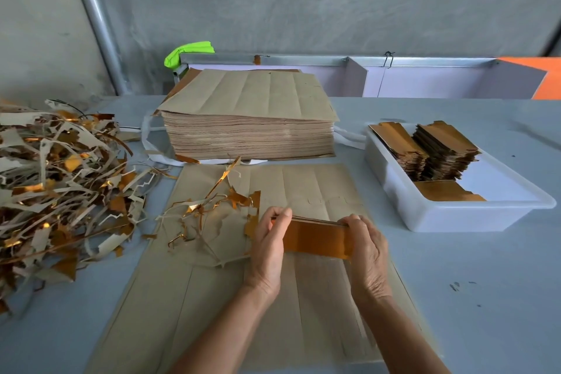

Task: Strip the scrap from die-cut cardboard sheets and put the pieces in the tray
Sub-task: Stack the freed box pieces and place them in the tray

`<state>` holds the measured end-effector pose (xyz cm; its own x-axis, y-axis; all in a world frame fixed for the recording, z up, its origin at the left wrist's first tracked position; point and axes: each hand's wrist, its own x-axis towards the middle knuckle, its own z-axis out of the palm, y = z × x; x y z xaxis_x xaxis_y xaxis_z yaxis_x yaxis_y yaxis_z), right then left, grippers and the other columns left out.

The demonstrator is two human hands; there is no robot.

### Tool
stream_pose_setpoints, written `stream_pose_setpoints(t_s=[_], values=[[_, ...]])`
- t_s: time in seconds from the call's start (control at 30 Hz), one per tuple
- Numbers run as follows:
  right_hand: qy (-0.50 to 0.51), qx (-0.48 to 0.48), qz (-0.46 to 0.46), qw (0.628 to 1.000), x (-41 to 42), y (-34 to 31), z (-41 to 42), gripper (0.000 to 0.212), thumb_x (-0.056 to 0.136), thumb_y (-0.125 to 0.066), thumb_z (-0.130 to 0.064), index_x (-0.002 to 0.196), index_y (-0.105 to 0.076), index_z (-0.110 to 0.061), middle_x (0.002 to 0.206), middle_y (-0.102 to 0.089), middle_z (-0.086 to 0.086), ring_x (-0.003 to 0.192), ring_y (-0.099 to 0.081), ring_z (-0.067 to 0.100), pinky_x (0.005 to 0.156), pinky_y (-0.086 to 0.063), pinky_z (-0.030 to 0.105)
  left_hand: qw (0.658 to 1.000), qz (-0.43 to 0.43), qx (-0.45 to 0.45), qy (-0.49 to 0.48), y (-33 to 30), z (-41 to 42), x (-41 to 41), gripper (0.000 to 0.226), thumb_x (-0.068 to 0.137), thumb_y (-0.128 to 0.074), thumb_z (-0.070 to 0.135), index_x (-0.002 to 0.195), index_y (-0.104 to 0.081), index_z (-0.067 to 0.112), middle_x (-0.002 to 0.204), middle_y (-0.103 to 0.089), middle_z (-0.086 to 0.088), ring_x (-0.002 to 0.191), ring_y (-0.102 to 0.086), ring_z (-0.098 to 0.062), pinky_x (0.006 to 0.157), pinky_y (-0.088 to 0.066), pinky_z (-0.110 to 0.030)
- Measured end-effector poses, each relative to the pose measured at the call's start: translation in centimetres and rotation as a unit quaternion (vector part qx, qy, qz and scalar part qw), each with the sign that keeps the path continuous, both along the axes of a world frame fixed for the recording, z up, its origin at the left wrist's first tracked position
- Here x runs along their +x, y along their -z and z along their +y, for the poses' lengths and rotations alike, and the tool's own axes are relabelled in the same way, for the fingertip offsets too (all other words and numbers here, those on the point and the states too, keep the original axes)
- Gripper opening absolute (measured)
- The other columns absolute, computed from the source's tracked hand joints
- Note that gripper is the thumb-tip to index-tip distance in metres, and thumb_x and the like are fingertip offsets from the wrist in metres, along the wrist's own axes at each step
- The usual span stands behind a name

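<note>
Grey desk, stripped stack in hand.
Both my left hand and right hand grip a gold stack of pieces at its ends, squaring it; next it should go right into the tray.

Left hand, right hand grip gold pieces by ends, above cardboard sheet; tray right.

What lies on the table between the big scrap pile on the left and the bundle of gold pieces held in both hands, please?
In the head view, loose gold and brown scrap strips lie there on the flat cardboard sheet, between the scrap pile and the bundle.
</note>
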<state>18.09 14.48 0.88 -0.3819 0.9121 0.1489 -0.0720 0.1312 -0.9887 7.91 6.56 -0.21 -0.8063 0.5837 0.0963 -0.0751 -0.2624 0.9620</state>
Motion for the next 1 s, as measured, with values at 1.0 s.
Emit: stream_pose_setpoints(t_s=[1.0], values=[[-0.133, -0.219, -0.013, 0.966, 1.9, -2.4, 3.8, 0.016, 0.088, -0.06, -0.003, 0.104, -0.063, -0.004, 0.097, -0.066, 0.012, 0.089, -0.066, 0.023, 0.067, -0.056, 0.029, 0.982, -0.013, -0.172, 0.075, -4.0, -0.9, -2.8, 0.018, 0.085, -0.066, 0.009, 0.097, -0.062, 0.023, 0.111, -0.065, -0.008, 0.108, -0.058, -0.027, 0.096, -0.047, -0.046]])
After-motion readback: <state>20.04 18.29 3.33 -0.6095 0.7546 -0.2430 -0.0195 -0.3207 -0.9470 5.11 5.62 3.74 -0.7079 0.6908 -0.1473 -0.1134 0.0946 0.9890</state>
